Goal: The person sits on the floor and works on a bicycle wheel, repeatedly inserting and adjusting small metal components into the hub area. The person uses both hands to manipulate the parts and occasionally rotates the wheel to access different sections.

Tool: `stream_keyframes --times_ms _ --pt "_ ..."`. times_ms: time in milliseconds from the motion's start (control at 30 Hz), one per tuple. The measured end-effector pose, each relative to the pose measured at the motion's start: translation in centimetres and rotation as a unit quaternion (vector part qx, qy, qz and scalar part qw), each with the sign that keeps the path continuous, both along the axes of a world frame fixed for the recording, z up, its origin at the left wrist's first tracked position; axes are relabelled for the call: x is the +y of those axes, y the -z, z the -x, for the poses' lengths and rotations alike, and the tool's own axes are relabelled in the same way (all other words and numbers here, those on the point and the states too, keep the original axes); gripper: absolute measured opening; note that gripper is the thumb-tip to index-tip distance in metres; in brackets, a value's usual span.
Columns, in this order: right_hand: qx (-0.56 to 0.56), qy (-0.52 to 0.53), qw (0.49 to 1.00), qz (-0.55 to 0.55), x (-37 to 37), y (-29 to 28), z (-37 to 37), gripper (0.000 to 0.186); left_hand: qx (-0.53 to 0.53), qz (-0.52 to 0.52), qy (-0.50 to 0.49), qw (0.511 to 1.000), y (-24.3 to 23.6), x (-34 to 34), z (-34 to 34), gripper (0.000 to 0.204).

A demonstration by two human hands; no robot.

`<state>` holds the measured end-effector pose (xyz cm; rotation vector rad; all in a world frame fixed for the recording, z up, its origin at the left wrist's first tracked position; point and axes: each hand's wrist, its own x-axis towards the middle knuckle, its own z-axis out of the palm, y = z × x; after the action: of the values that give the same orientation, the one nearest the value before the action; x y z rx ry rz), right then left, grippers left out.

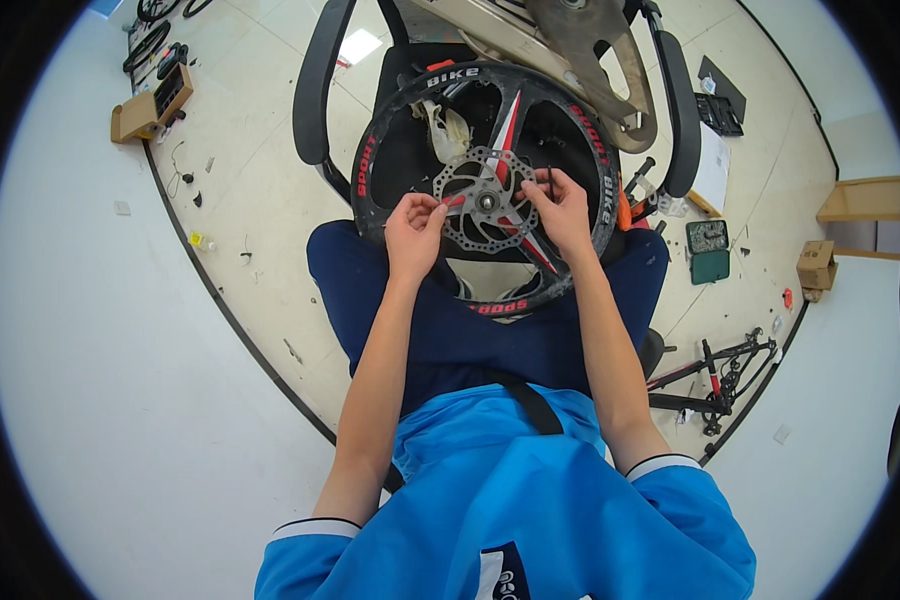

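Observation:
A black bicycle wheel point(371, 224) with red-and-white spokes lies flat across my lap and the chair in front of me. At its hub sits a silver disc brake rotor point(450, 181) with a perforated rim. My left hand point(413, 236) is closed at the rotor's left edge, thumb and forefinger pinched together; whatever they hold is too small to make out. Over the rotor's right side, my right hand point(562, 213) is closed on a thin dark rod point(550, 178), with its fingertips close to the disc. A crumpled translucent plastic bag point(448, 133) lies among the spokes.
Armrests point(313, 85) flank the wheel on the chair. A beige frame part point(570, 70) rests beyond it. On the floor at right are a green case point(709, 262) and a black bike frame point(720, 385). An open cardboard box point(142, 115) stands far left.

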<state>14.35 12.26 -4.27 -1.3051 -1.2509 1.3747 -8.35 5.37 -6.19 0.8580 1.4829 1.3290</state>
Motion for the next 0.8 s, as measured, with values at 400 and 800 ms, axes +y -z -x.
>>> stream_keyframes --times_ms 400,800 --pt "0.011 0.003 1.000 0.011 -0.3 -1.3 0.2 0.016 -0.012 -0.004 -0.003 1.000 -0.4 0.0 -0.3 0.011" --pt "0.012 0.004 1.000 0.000 -0.2 -0.6 0.0 0.015 -0.005 -0.001 0.004 1.000 -0.9 0.1 -0.4 0.012"
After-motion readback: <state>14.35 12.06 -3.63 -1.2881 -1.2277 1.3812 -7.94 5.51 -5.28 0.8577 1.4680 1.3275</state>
